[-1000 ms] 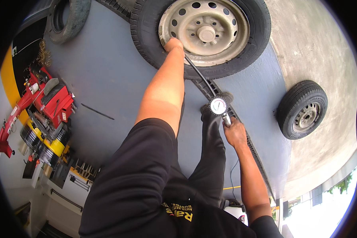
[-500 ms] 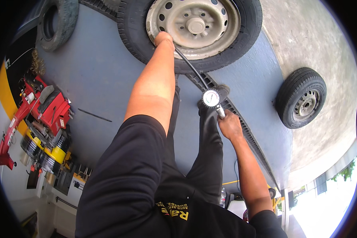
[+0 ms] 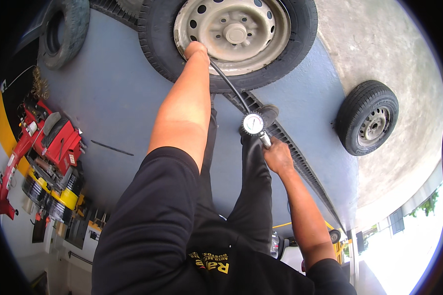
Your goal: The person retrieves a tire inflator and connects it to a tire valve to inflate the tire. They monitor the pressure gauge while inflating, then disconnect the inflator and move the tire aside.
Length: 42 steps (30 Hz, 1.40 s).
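A large wheel fills the top middle: a black tire (image 3: pixel 302 34) around a worn beige steel rim (image 3: pixel 231 51). At the rim's near-left edge, my left hand (image 3: pixel 197 50) is closed around the far end of a black air hose (image 3: pixel 228 84). Its fingertips and whatever joins the hose to the rim are hidden. From there the hose runs down to a tire inflator (image 3: pixel 266 140) with a round, white-faced pressure gauge (image 3: pixel 253 124). My right hand (image 3: pixel 279 155) grips the inflator's metal handle below the dial, in front of my legs.
A smaller wheel (image 3: pixel 369 118) stands to the right and a bare tire (image 3: pixel 64 32) at the upper left. A red tire-changing machine (image 3: pixel 59 140) stands left. A dark thin bar (image 3: pixel 111 147) lies on the blue floor. A drain grate (image 3: pixel 300 152) crosses behind my right hand.
The whole view has shifted slightly, so things sit a little farther left. Both hands keep their holds at the rim and on the inflator.
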### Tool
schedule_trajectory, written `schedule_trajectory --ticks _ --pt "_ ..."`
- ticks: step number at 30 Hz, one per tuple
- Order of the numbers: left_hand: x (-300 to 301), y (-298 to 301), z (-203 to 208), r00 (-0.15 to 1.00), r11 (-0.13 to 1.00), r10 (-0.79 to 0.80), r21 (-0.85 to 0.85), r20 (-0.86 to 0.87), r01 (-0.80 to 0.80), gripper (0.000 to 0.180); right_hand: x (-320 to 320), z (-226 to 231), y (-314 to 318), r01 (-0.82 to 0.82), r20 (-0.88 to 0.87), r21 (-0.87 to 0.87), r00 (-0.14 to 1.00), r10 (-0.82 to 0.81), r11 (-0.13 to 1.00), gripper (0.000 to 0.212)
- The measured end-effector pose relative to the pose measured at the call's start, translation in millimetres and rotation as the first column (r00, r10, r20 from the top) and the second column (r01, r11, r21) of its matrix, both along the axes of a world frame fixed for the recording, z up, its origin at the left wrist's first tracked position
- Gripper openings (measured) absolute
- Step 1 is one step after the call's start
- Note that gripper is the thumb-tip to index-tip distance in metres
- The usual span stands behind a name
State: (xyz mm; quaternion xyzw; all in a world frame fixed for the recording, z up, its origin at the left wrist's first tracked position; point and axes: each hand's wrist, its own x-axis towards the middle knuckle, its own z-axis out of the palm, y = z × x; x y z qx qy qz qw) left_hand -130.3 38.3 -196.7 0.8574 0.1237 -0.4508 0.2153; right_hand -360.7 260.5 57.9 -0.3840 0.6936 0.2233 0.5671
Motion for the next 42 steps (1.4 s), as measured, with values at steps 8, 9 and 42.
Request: schedule_trajectory --ticks 8,9,42 --pt "5.6 3.3 -19.0 0.999 0.999 0.038 0.017 0.028 -0.038 0.033 0.8 -4.7 4.6 -0.012 0.007 -0.017 1.000 0.013 1.000 0.028" --pt "5.7 3.2 -19.0 0.999 0.999 0.022 0.033 0.024 -0.023 0.034 0.8 -5.0 5.5 -0.019 0.015 -0.033 1.000 0.019 0.999 0.028" --pt "-0.8 0.8 2.6 1.000 0.999 -0.029 -0.013 0.009 0.029 0.036 3.5 -7.4 8.9 0.018 -0.013 -0.024 1.000 -0.018 1.000 0.027"
